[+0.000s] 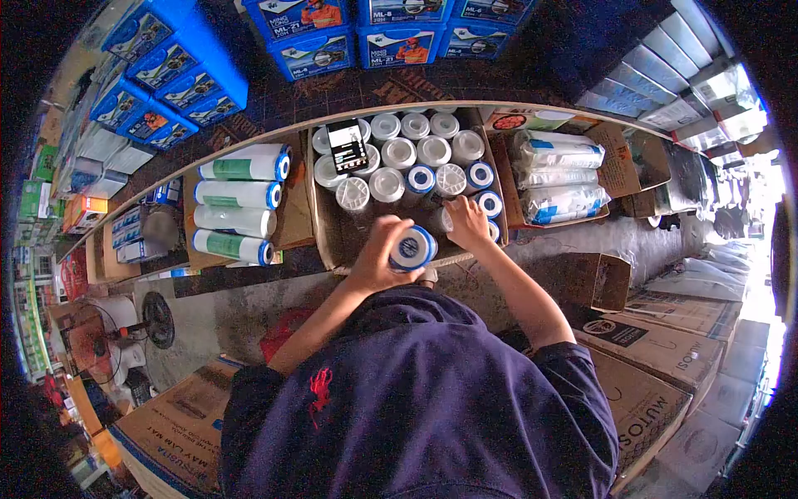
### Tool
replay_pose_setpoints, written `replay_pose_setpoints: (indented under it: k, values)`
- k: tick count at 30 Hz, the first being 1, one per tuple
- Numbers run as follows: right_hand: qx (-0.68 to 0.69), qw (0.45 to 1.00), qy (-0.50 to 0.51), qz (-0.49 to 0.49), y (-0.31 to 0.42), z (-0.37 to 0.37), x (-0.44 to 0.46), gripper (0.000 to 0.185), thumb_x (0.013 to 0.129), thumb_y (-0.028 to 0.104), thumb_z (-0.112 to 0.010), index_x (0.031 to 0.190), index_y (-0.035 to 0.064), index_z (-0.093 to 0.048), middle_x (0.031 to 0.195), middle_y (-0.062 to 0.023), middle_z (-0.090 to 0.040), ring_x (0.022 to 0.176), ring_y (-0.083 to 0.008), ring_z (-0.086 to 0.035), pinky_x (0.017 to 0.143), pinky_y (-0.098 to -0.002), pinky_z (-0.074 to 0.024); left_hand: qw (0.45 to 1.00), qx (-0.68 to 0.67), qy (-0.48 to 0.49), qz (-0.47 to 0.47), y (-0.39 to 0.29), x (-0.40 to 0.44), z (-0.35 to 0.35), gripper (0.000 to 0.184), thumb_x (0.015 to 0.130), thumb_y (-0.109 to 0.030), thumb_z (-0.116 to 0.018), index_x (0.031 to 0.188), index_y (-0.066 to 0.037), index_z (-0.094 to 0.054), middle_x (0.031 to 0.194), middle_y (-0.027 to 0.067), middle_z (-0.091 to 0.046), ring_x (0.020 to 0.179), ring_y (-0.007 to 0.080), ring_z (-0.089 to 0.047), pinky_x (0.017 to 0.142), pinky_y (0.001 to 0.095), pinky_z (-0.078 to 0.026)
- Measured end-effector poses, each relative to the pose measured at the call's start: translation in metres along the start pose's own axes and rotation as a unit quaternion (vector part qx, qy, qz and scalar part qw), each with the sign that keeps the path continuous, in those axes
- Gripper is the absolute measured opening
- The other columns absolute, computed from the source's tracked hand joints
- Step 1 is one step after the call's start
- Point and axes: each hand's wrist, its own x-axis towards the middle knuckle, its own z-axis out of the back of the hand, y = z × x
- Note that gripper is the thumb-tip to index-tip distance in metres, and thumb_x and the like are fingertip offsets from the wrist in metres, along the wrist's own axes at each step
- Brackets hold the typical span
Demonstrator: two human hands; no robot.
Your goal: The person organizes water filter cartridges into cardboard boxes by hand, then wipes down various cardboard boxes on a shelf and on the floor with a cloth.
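My left hand point(378, 256) is wrapped round a white cylinder with a blue-rimmed end point(412, 249), held above the near edge of an open cardboard box point(332, 249). Inside the box, white cylinders point(399, 153) stand upright in rows, a few with blue rims. My right hand point(467, 223) reaches into the box's right part, its fingers closed over a white cylinder point(446, 220) beside blue-rimmed ones point(489, 204). A phone with a lit screen point(347, 146) lies on the cylinders at the back left.
Wrapped cylinders with blue ends point(237, 195) lie left of the box. Plastic-wrapped white packs point(561, 175) lie to its right. Blue boxes point(395, 41) are stacked behind. A fan point(156, 320) stands at left; large cartons point(640, 399) stand at lower right.
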Motion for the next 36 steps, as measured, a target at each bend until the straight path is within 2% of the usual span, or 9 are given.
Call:
replay_pose_setpoints:
  k: [10, 14, 19, 22, 24, 27, 31, 32, 36]
  values:
    - [-0.036, 0.998, -0.036, 0.038, 0.008, 0.01, 0.004, 0.072, 0.049, 0.036, -0.075, 0.113, 0.0134, -0.05, 0.103, -0.0117, -0.049, 0.099, -0.0262, -0.042, 0.084, -0.0409, -0.032, 0.994, -0.047, 0.077, 0.054, 0.021, -0.004, -0.051, 0.073, 0.053, -0.022, -0.078, 0.115, -0.007, -0.04, 0.108, 0.0152, -0.04, 0.104, 0.0324, -0.042, 0.089, 0.0393, -0.036]
    - [-0.126, 0.992, 0.011, 0.026, -0.001, 0.0, 0.012, 0.068, 0.066, 0.065, -0.05, 0.107, 0.0102, -0.051, 0.099, -0.0098, -0.047, 0.09, -0.0226, -0.048, 0.077, -0.036, -0.0341, 0.993, -0.042, 0.106, 0.041, 0.031, -0.001, -0.07, 0.072, 0.053, -0.021, -0.078, 0.114, -0.009, -0.04, 0.108, 0.0151, -0.039, 0.102, 0.0333, -0.043, 0.089, 0.0384, -0.038]
    - [-0.178, 0.982, -0.029, 0.049, -0.005, -0.015, 0.018, 0.061, 0.074, 0.061, -0.045, 0.109, 0.0115, -0.05, 0.097, -0.0099, -0.047, 0.087, -0.0215, -0.049, 0.072, -0.0335, -0.0346, 0.989, -0.056, 0.121, 0.07, 0.036, 0.006, -0.085, 0.07, 0.053, -0.024, -0.078, 0.112, -0.008, -0.043, 0.107, 0.0162, -0.043, 0.104, 0.0334, -0.042, 0.09, 0.0404, -0.035]
    - [-0.152, 0.987, 0.028, 0.03, -0.004, -0.004, 0.023, 0.059, 0.074, 0.059, -0.046, 0.107, 0.0107, -0.051, 0.101, -0.0139, -0.049, 0.083, -0.0229, -0.054, 0.067, -0.033, -0.0401, 0.986, -0.037, 0.138, 0.082, 0.043, 0.004, -0.098, 0.071, 0.053, -0.021, -0.077, 0.113, -0.008, -0.042, 0.107, 0.0154, -0.041, 0.102, 0.0322, -0.044, 0.089, 0.0387, -0.037]
    - [0.0, 0.995, 0.093, -0.039, -0.002, 0.009, 0.026, 0.063, 0.069, 0.051, -0.057, 0.11, 0.0036, -0.049, 0.107, -0.0202, -0.049, 0.088, -0.031, -0.056, 0.073, -0.0424, -0.0454, 0.984, -0.032, 0.149, 0.09, 0.049, 0.0, -0.102, 0.078, 0.051, -0.02, -0.077, 0.118, -0.009, -0.038, 0.109, 0.0147, -0.037, 0.104, 0.0316, -0.042, 0.088, 0.0394, -0.039]
    - [0.076, 0.994, 0.083, 0.011, -0.018, -0.001, 0.034, 0.066, 0.066, 0.049, -0.062, 0.11, 0.0015, -0.048, 0.113, -0.0222, -0.047, 0.092, -0.0348, -0.055, 0.08, -0.0435, -0.0445, 0.996, -0.027, 0.087, 0.024, 0.083, -0.024, -0.122, 0.085, 0.05, -0.023, -0.079, 0.12, -0.009, -0.034, 0.112, 0.0159, -0.035, 0.108, 0.0334, -0.038, 0.089, 0.0418, -0.037]
    - [0.134, 0.987, 0.088, 0.011, -0.016, 0.013, 0.024, 0.066, 0.063, 0.046, -0.065, 0.109, 0.0013, -0.049, 0.103, -0.0228, -0.054, 0.09, -0.0336, -0.056, 0.074, -0.0423, -0.0467, 0.931, -0.14, 0.089, 0.325, 0.122, -0.06, -0.142, 0.085, 0.059, -0.045, -0.073, 0.123, -0.005, -0.032, 0.116, 0.0243, -0.039, 0.109, 0.0374, -0.04, 0.091, 0.0423, -0.035]
    - [0.124, 0.977, 0.173, -0.032, -0.013, 0.02, 0.023, 0.063, 0.065, 0.047, -0.064, 0.108, 0.0037, -0.051, 0.093, -0.0224, -0.058, 0.087, -0.0341, -0.057, 0.072, -0.0436, -0.0464, 0.921, -0.102, 0.085, 0.367, 0.132, -0.065, -0.147, 0.087, 0.061, -0.049, -0.07, 0.125, -0.003, -0.031, 0.117, 0.0257, -0.041, 0.108, 0.0373, -0.042, 0.09, 0.0415, -0.035]
    - [0.178, 0.969, 0.098, -0.139, -0.004, 0.017, 0.023, 0.057, 0.071, 0.049, -0.058, 0.1, 0.0004, -0.054, 0.084, -0.0232, -0.06, 0.081, -0.036, -0.059, 0.07, -0.0442, -0.0467, 0.878, -0.074, 0.145, 0.45, 0.128, -0.044, -0.13, 0.087, 0.063, -0.05, -0.066, 0.126, 0.001, -0.034, 0.114, 0.0254, -0.049, 0.105, 0.0341, -0.049, 0.088, 0.0392, -0.039]
